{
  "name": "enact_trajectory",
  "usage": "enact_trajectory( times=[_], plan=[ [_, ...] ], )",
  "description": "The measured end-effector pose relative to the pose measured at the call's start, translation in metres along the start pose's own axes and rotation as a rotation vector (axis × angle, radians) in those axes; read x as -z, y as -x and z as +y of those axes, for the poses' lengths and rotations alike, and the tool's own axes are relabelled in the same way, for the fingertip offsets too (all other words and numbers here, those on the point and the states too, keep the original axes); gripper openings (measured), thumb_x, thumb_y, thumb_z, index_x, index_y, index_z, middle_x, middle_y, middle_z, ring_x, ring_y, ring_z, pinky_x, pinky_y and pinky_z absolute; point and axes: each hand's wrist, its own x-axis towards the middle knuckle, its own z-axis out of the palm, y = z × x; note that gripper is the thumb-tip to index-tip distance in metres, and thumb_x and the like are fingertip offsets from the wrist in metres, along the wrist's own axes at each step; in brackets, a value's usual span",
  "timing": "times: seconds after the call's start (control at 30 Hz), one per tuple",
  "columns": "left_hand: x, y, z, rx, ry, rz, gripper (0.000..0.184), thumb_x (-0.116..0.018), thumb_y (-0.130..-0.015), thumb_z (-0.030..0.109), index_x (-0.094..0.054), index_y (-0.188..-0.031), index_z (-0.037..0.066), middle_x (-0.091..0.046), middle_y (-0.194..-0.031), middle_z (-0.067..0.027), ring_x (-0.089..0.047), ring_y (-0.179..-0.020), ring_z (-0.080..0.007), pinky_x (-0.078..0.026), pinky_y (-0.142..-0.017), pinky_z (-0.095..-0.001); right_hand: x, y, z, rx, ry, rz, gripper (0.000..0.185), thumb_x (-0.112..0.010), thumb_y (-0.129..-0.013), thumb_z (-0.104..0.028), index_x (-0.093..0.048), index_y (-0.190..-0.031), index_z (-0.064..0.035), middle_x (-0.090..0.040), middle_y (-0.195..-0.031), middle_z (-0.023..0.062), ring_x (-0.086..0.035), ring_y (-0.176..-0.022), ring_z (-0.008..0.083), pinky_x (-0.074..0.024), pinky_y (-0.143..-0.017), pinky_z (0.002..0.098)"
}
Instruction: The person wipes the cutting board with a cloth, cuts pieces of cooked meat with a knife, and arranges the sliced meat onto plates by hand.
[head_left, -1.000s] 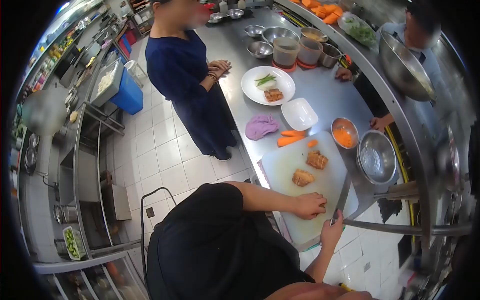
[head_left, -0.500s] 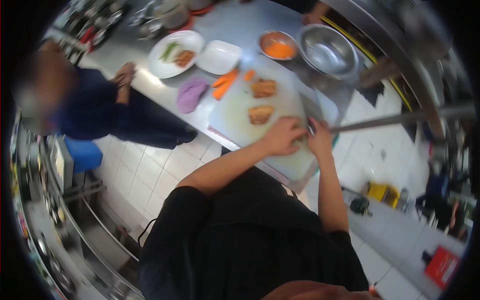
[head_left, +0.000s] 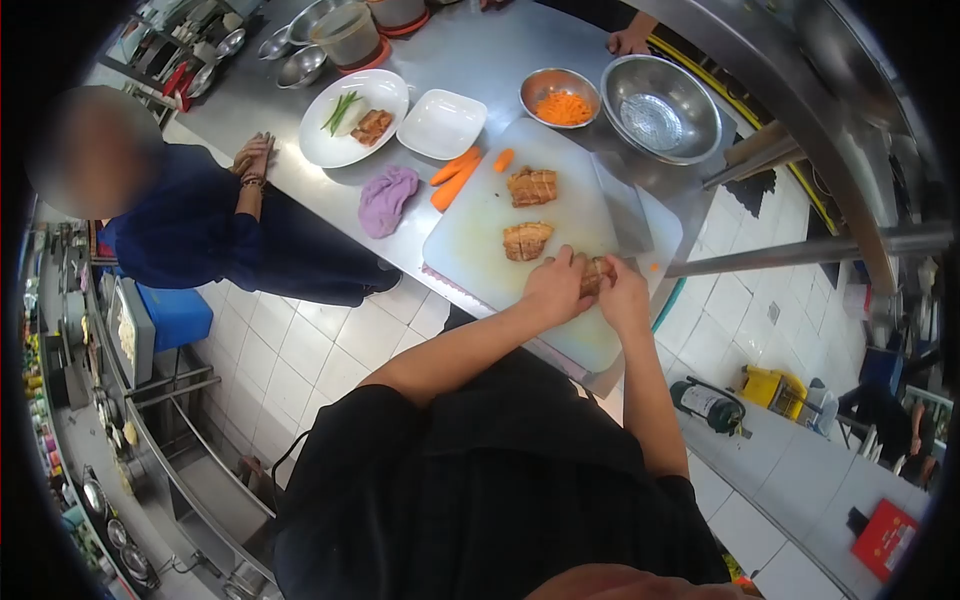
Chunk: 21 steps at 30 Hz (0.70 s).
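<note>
On the white cutting board (head_left: 465, 245) my left hand (head_left: 555, 292) and my right hand (head_left: 626, 297) close around a browned piece of meat (head_left: 597, 274) from its two sides. My fingers partly cover it. Two similar browned pieces, an upper meat piece (head_left: 532, 187) and a lower meat piece (head_left: 526, 241), lie farther up the board with cut lines across them. Just beyond my right hand a broad-bladed cleaver (head_left: 622, 205) lies flat on the board, its handle not clearly visible. Carrots (head_left: 455, 183) rest at the board's left edge.
A purple cloth (head_left: 388, 200), a plate with food (head_left: 313, 140), a white square dish (head_left: 442, 124), a bowl of shredded carrot (head_left: 560, 98) and a large steel bowl (head_left: 660, 108) surround the board. A person in dark blue (head_left: 190, 220) stands left; another person's hand (head_left: 630, 40) is at the far edge.
My right hand has let go of the cleaver, which now lies on the board, and has come to the meat. My left hand stays at the meat.
</note>
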Motion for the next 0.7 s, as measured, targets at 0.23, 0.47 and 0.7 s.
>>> enact_trajectory(
  times=[0.23,0.47,0.7],
  plan=[
    [0.005,0.008,0.006,0.038,-0.026,0.003,0.074,-0.084,-0.076,0.037,-0.052,-0.131,0.0,-0.053,-0.122,-0.0236,-0.069,-0.096,-0.0414,-0.059,-0.081,-0.048,0.005,0.003,-0.001,0.032,-0.033,-0.048,0.043,-0.068,-0.083,-0.006,-0.069,-0.126,-0.005,-0.065,-0.124,0.0226,-0.066,-0.104,0.0403,-0.0533,-0.093,0.0461],
    [0.004,0.003,0.0,0.053,0.031,-0.087,0.079,-0.087,-0.072,0.032,-0.048,-0.131,-0.005,-0.051,-0.124,-0.0253,-0.069,-0.09,-0.0417,-0.06,-0.079,-0.047,0.015,-0.008,-0.003,0.08,-0.144,-0.176,0.049,-0.067,-0.079,0.0,-0.067,-0.128,-0.0039,-0.061,-0.128,0.0196,-0.068,-0.096,0.0346,-0.0553,-0.088,0.0413],
    [0.025,0.006,-0.007,0.022,0.045,-0.088,0.073,-0.087,-0.07,0.028,-0.052,-0.126,-0.003,-0.051,-0.122,-0.0239,-0.069,-0.092,-0.0414,-0.06,-0.079,-0.0479,0.014,-0.007,-0.015,0.104,-0.227,-0.257,0.05,-0.072,-0.078,0.002,-0.067,-0.128,-0.0029,-0.062,-0.125,0.0171,-0.071,-0.089,0.0269,-0.0577,-0.083,0.0346]
  ],
)
